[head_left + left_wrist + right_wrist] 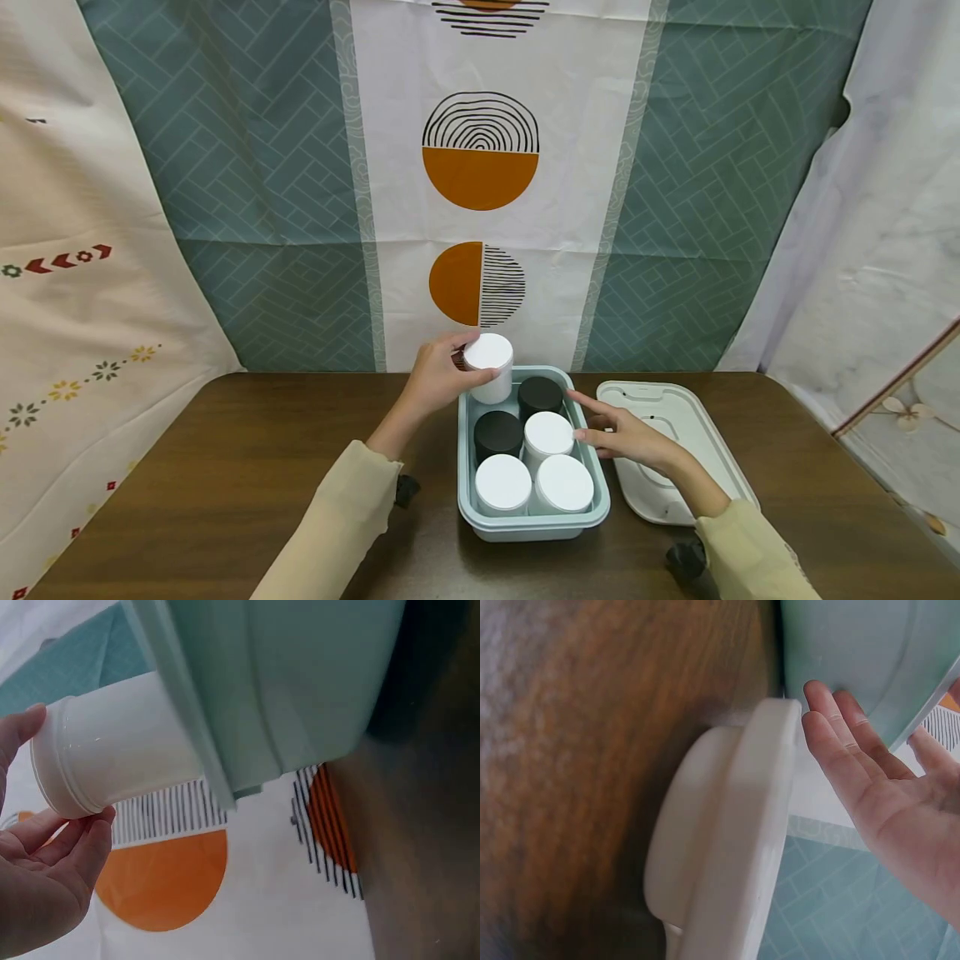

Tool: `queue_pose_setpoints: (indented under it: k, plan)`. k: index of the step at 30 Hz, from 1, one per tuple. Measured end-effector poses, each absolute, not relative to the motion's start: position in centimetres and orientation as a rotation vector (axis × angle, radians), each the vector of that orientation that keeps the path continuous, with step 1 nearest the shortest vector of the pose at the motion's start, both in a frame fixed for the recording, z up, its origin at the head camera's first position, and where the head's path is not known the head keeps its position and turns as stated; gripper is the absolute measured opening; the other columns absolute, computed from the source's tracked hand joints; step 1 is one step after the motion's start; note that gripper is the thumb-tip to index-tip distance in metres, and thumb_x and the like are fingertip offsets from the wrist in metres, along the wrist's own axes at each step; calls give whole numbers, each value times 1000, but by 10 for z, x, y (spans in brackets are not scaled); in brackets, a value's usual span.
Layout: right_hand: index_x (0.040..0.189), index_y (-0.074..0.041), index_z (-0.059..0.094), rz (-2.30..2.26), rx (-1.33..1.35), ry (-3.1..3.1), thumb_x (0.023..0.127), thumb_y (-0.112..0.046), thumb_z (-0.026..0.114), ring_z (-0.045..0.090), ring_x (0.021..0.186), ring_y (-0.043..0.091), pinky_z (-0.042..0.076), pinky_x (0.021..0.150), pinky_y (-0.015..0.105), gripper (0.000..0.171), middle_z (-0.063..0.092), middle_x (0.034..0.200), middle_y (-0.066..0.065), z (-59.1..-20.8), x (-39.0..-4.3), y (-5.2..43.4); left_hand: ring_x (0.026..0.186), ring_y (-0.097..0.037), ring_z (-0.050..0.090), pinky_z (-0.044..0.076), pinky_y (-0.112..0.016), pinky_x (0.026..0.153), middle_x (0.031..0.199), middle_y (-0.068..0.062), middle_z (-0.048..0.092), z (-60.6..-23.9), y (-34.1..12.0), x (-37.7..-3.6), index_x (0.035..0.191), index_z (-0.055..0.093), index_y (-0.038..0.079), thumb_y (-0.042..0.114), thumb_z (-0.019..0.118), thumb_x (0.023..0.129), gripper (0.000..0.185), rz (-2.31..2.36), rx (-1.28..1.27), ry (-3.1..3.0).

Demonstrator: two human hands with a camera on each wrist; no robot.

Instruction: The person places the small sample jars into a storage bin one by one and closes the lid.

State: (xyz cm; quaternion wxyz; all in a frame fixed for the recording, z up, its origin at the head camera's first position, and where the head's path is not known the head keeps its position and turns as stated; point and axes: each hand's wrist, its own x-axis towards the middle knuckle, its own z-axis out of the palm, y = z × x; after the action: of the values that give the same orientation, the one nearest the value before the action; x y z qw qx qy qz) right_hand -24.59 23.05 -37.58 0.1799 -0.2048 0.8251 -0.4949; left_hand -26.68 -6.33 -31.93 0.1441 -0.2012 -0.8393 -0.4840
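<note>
My left hand [437,372] grips a white lidded jar [489,377] near its top, thumb on one side and fingers on the other. In the left wrist view the jar [124,742] stands partly above the rim of the pale blue-green bin [322,682], its lower end hidden behind the wall. Inside the bin [534,533] are two black-topped jars [498,433] and several white jars [564,483]. My right hand [626,435] lies at the bin's right rim with fingers extended; in the right wrist view its fingers [840,742] are beside the bin's outer wall.
A white lid [678,442] lies on the brown wooden table [315,433] right of the bin, beneath my right forearm. Behind the table hangs a patterned cloth [480,225], and more cloth drapes on both sides.
</note>
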Motion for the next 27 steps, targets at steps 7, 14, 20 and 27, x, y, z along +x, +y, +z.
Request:
queue_pose_setpoints:
  k: [7, 14, 20, 27]
  plan:
    - [147, -17, 19, -1391, -569, 2340, 90, -27, 58, 53, 109, 32, 49, 82, 44, 69, 43, 128, 30, -376, -246, 230, 100, -28, 57, 48, -37, 87, 120, -17, 57, -336, -55, -271, 120, 56, -5, 14, 78, 71, 57, -1386, -592, -2475]
    - [146, -18, 20, -1388, -555, 2347, 90, -28, 58, 52, 109, 33, 49, 82, 45, 69, 43, 127, 29, -375, -246, 229, 96, -26, 54, 48, -35, 81, 117, -15, 59, -348, -52, -271, 119, 58, -2, 21, 78, 70, 58, -1234, -592, -2583]
    - [146, -18, 20, -1385, -559, 2349, 90, -28, 57, 51, 110, 34, 49, 81, 45, 69, 43, 127, 29, -376, -246, 229, 110, -27, 52, 45, -38, 91, 124, -14, 56, -354, -54, -273, 122, 55, -3, 19, 77, 72, 59, -1175, -646, -2662]
    - [146, -18, 20, -1377, -553, 2365, 90, -29, 57, 51, 110, 35, 50, 81, 45, 68, 42, 128, 30, -377, -246, 230, 102, -26, 53, 46, -36, 87, 120, -13, 58, -351, -55, -276, 121, 56, -2, 21, 76, 73, 56, -1052, -689, -2749]
